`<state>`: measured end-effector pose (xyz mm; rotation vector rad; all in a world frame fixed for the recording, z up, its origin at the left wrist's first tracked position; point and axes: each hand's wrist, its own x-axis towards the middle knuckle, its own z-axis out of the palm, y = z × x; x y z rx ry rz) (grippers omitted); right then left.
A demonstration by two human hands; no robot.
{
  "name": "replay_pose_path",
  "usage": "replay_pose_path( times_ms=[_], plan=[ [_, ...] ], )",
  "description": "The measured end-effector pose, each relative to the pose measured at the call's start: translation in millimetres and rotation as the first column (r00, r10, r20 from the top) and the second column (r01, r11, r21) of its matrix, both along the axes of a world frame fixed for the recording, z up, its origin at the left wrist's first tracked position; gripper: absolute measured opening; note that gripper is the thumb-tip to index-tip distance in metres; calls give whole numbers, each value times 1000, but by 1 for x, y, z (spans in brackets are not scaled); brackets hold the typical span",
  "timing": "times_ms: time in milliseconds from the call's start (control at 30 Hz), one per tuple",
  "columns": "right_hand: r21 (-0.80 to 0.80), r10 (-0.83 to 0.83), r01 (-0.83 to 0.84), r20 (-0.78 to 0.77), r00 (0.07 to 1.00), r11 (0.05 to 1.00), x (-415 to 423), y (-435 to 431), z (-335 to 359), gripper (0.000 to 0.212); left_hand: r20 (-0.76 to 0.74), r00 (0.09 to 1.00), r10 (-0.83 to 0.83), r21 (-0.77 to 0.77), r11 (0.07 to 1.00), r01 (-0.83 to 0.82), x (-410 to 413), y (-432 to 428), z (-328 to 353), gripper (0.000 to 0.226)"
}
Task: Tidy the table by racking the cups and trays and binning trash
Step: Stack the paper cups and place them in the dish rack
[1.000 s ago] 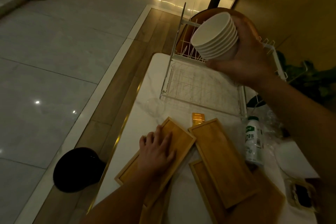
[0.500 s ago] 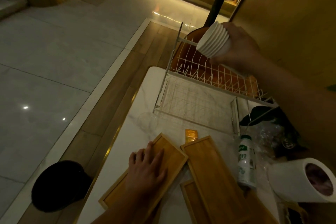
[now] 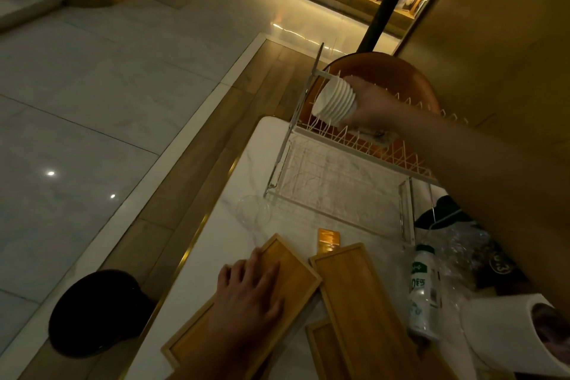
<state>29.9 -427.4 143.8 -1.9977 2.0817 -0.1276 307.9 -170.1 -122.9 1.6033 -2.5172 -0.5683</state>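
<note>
My right hand (image 3: 367,108) grips the nested white cups (image 3: 334,102) over the far end of the rack (image 3: 339,182), not yet set down. My left hand (image 3: 246,290) lies flat and open on a wooden tray (image 3: 296,268) nearer than the rack. Trays, bottle (image 3: 422,290) and wrappers remain. Dim light hides the clutter right of the rack.

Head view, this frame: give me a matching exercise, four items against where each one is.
Items:
1. stack of white cups
2. wooden tray
3. plastic bottle
4. black cap

Places:
A. on the floor beside the table
B. lying on the table, right of the trays
C. under the left hand
D. held by the right hand at the rack's upper tier

Pairs: 1-D, 2-C, 3-B, 4-A
</note>
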Motion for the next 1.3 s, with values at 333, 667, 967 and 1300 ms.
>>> replay_pose_path(
  times_ms=[333, 667, 967, 1300],
  plan=[
    [-19, -36, 36, -31, 999, 999, -26, 14, -10, 94, -1, 1000, -6, 24, 1000, 6, 0, 1, 8, 67],
    [-98, -98, 89, -96, 991, 991, -28, 1, -19, 85, 28, 999, -16, 14, 1000, 15, -1, 0, 13, 67],
    [-73, -127, 119, -111, 986, 990, -29, -2, -22, 88, 12, 1000, 4, 40, 999, -4, 1, 2, 7, 67],
    [-163, -189, 194, 49, 981, 967, -28, 30, -3, 83, 40, 999, -16, 85, 996, 12, 0, 2, 9, 74]
  ],
)
